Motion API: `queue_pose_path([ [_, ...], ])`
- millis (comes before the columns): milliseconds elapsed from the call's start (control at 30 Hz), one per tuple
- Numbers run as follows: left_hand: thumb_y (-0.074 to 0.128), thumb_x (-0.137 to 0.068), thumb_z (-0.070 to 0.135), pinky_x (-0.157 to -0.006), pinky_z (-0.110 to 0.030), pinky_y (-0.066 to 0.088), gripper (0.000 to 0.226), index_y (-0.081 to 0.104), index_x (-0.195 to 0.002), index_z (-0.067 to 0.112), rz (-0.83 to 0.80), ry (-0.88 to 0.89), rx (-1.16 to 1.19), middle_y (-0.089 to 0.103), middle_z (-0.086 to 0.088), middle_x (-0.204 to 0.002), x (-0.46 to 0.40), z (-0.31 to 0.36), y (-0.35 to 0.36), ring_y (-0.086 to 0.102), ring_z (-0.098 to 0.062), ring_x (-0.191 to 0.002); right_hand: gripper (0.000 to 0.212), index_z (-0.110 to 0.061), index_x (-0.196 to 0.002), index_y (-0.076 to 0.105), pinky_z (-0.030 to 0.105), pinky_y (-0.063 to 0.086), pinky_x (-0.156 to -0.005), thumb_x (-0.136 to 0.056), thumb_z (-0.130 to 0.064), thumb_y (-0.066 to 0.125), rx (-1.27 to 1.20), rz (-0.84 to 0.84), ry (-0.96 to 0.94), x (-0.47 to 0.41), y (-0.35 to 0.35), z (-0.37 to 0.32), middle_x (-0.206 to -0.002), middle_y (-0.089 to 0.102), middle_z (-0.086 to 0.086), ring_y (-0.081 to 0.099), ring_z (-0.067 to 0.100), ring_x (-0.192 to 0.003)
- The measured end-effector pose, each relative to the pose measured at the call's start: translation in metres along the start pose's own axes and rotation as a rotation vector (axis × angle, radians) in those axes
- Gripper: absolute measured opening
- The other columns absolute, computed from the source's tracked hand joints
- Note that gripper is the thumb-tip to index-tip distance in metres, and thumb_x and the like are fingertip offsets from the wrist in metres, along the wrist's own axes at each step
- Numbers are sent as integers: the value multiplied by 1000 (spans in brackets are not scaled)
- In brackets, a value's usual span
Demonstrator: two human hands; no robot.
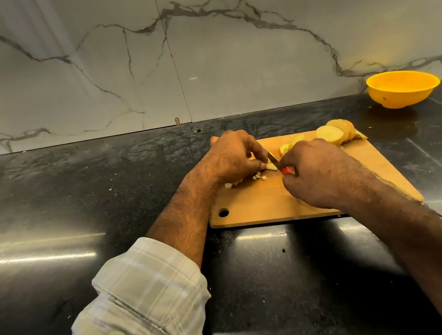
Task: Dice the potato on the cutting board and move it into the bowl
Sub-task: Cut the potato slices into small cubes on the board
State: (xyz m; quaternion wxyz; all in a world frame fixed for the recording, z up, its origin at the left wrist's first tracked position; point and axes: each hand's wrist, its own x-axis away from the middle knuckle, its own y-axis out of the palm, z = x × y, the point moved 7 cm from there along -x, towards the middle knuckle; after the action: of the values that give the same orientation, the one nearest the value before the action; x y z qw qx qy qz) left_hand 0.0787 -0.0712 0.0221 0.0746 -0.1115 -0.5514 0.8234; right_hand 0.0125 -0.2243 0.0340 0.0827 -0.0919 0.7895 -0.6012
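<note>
wooden cutting board (263,204) holds everything: right hand (313,173) grips the knife (272,157) mid-board, left hand (233,155) pinches a potato strip (271,167). uncut slices (330,135) sit at its far edge, bowl (402,88) beyond its far right corner. best tuck fingers back, cut evenly.

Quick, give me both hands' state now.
Left hand: pinching a potato piece on the cutting board.
Right hand: gripping the knife.

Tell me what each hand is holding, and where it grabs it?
The right hand grips a knife by its red handle. The left hand pinches a potato piece at its end.
</note>
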Motion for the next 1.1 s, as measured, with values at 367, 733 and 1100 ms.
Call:
queue_pose_path([
  [367,87,-85,29,-111,-58,41,8,83,-88,35,-30,-23,90,71,20,-99,-5,-4,5,62,-8,-107,39,-21,-134,60,37,57,-87,-97,-30,68,137,-11,-8,1,10,-21,-125,63,5,59,22,-108],
  [733,86,-86,29,-112,-62,35,6,83,-89,32,32,-8,98,70,19,-100,0,-11,-5,59,-9,-110,42,-27,-136,67,36,61,-83,-96,-38,65,33,41,-25,3,3,-12,-121,69,-1,62,18,-101],
  [1100,90,-82,29,-109,-57,42,12,81,-76,35,-12,-40,95,75,19,-91,-3,-17,0,63,-5,-102,37,-23,-133,63,36,58,-86,-98,-32,66,152,3,-44,-4,11,-30,-124,65,3,60,21,-107],
])
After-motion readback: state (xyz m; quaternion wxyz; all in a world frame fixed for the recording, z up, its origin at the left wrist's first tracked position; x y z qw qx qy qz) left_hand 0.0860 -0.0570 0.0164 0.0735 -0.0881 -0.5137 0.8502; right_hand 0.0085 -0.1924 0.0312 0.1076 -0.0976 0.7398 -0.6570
